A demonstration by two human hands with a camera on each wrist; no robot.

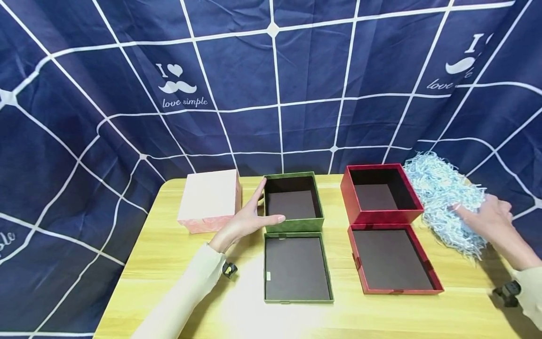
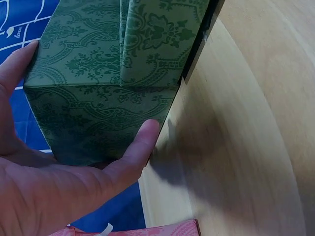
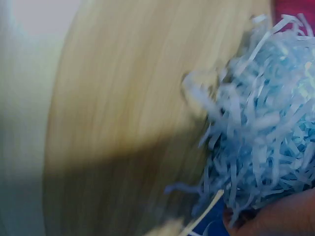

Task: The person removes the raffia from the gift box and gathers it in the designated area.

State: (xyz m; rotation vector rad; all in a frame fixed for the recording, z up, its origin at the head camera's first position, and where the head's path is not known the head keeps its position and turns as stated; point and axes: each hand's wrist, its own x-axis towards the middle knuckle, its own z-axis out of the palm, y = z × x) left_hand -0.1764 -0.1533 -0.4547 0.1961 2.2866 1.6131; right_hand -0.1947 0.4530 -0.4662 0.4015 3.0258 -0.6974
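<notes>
An uncovered green box [image 1: 292, 223] with a dark inside stands at the table's centre. My left hand [image 1: 246, 219] is spread along its left side, the thumb reaching the front rim. In the left wrist view, fingers [image 2: 147, 132] touch the patterned green side. A heap of light-blue shredded paper [image 1: 449, 200] lies at the far right. Against its right side is my right hand [image 1: 493, 219], thumb stretched over the strands. The other fingertips are hidden, so their hold is unclear. In the right wrist view only part of that hand shows, beneath the shredded paper [image 3: 270, 128].
A green lid [image 1: 298, 268] lies inside-up before the green box. An uncovered red box [image 1: 381, 216] stands beside the paper, its red lid [image 1: 394, 261] inside-up in front. A closed pink box [image 1: 209, 195] stands left. Blue curtain [image 1: 237, 70] surrounds the wooden table [image 1: 169, 254].
</notes>
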